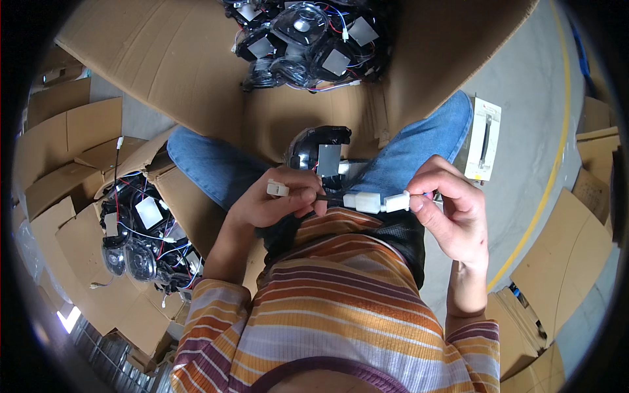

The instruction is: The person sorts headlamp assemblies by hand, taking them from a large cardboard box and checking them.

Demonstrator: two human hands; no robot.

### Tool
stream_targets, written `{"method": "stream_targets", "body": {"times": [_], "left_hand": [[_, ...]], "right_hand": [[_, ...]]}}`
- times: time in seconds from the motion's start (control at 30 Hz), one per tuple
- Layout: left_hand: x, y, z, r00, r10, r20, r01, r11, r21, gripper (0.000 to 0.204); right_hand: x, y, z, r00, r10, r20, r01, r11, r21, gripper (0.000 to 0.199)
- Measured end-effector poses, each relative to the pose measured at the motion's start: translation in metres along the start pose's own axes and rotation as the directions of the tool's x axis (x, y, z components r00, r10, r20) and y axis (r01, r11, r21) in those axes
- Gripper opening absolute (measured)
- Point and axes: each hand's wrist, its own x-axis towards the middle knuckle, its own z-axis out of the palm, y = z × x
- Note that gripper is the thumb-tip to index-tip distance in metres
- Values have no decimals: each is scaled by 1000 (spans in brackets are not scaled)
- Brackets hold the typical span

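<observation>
Between thumb and fingers, my left hand [278, 200] pinches a dark cable that ends in a white plastic connector [364, 202]. A second, cream-white connector [277, 188] sticks up over that hand's fingers. My right hand [452, 213] is closed on a smaller white connector [396, 202], held end to end with the first. The two meet or nearly touch; whether they are joined I cannot tell. Behind my hands, between my legs, rests a black lamp-like unit [321, 154] with a grey square patch, partly hidden by my left hand.
An open cardboard box [196, 78] ahead holds a pile of similar black units [301, 39] with wires. To the left, another box contains more units [141, 249]. A white device with a black handle [485, 139] stands beyond my right knee. Flattened cardboard [557, 262] lies at right.
</observation>
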Motion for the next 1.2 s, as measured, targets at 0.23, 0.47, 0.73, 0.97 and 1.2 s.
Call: {"method": "stream_targets", "body": {"times": [0.23,0.47,0.73,0.97,1.2], "left_hand": [[2,-4,-2,998,12,63,-17,997,72,13],[7,14,-1,984,-176,-16,177,981,85,15],[-45,52,10,960,49,-276,17,973,231,18],[-181,119,72,441,498,-747,76,808,584,27],[-327,178,79,-45,601,-798,906,361,220,30]], "right_hand": [[-3,-3,2,1000,19,21,-15,982,-190,7],[5,5,10,997,71,-37,-77,975,-208,4],[-2,6,1,993,78,-93,-81,996,-31,8],[-26,31,-11,981,180,-71,-178,983,31,5],[-3,24,8,991,124,50,-123,992,-30,7]]}}
